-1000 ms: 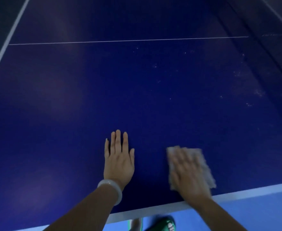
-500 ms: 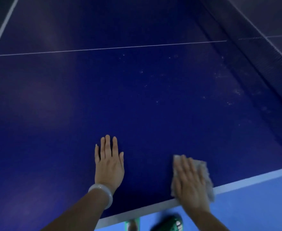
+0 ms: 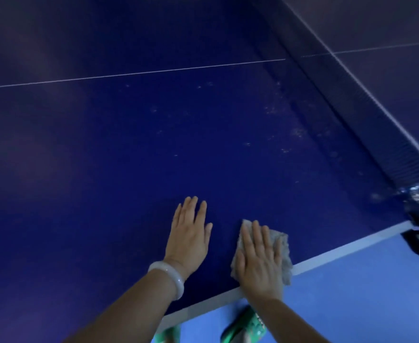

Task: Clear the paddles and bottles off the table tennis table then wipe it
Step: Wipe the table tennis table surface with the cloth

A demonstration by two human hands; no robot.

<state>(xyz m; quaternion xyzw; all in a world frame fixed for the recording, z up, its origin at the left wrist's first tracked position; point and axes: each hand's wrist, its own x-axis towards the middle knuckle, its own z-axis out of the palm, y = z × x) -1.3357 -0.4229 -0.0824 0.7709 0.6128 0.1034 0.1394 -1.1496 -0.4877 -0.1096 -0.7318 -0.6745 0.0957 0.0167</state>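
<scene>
Near the table edge, my flat right hand presses the cloth; my left hand rests flat, fingers straight.

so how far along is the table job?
Done: no paddles or bottles in view on the table. In hand: right hand presses the cloth flat near the edge; left hand rests flat beside it. Left: pale specks near the net remain to be wiped.

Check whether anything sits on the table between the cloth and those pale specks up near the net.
Nothing visible does. The right hand presses the cloth flat at the table's near edge; the blue surface from there to the specks by the net is bare. The left hand lies beside, off that path.
</scene>
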